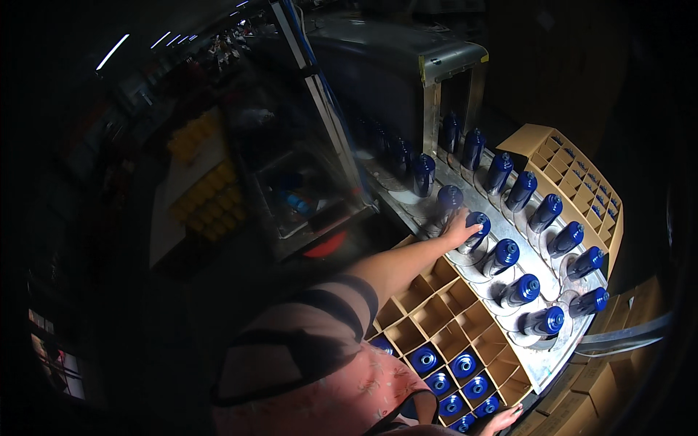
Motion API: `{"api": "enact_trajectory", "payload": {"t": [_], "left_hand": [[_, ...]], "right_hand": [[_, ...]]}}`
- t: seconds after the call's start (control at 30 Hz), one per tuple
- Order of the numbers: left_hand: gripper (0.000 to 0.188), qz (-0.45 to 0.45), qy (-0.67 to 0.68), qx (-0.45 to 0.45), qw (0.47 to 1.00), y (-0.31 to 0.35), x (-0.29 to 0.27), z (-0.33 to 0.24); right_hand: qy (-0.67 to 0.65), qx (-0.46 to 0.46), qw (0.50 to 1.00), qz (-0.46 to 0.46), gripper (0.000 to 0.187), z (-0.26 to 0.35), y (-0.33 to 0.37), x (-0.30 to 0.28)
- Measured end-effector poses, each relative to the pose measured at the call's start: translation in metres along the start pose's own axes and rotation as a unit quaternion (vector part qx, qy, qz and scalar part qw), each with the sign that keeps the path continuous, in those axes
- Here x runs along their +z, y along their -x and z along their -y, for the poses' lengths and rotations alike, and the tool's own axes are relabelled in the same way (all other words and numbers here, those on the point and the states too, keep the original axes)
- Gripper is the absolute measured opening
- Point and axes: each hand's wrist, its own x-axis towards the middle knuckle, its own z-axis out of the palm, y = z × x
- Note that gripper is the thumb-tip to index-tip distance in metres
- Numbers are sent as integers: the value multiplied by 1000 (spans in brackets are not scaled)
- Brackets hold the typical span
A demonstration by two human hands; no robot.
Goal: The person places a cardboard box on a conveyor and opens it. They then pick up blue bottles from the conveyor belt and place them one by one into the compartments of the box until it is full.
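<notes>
My left hand reaches out over a conveyor and is closed round a dark blue glossy bottle with a narrow neck, its thumb across the bottle's upper part. Just beyond the fingers stands another blue bottle. Below the conveyor is a cardboard box with dividers; several blue bottles stand upright in its nearer cells. Low in the view, my right hand is by the box's near right corner, only partly in sight, its fingers stretched out and no bottle in them.
Blue bottles stand in two curving rows on the pale conveyor. Past it, a second divided box holds more blue pieces. Flat brown cartons lie at the lower right. A metal post and a metal housing rise behind the conveyor.
</notes>
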Motion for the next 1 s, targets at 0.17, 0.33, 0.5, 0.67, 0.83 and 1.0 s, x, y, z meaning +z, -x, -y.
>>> {"api": "enact_trajectory", "payload": {"t": [0.17, 0.33, 0.5, 0.67, 0.83, 1.0], "left_hand": [[63, -3, -5, 28, 1000, 88, -65, 72], [58, -73, -108, -98, 987, 191, -124, 126], [62, 78, -87, -211, 970, 236, -117, 118], [62, 101, -216, -148, 960, 206, -98, 79], [40, 151, -242, -197, 938, 176, -93, 60], [28, 141, -231, -180, 946, 176, -96, 69]], "right_hand": [[-27, -19, 999, 20, 46, -1, -5, -3], [7, 7, 1000, 9, 45, 11, -7, 11], [19, 21, 1000, 7, 45, 12, -7, 18], [27, 32, 999, 7, 44, 19, -3, 24], [41, 38, 998, 5, 44, 28, 0, 31], [56, 41, 998, 4, 43, 35, -1, 29]]}}
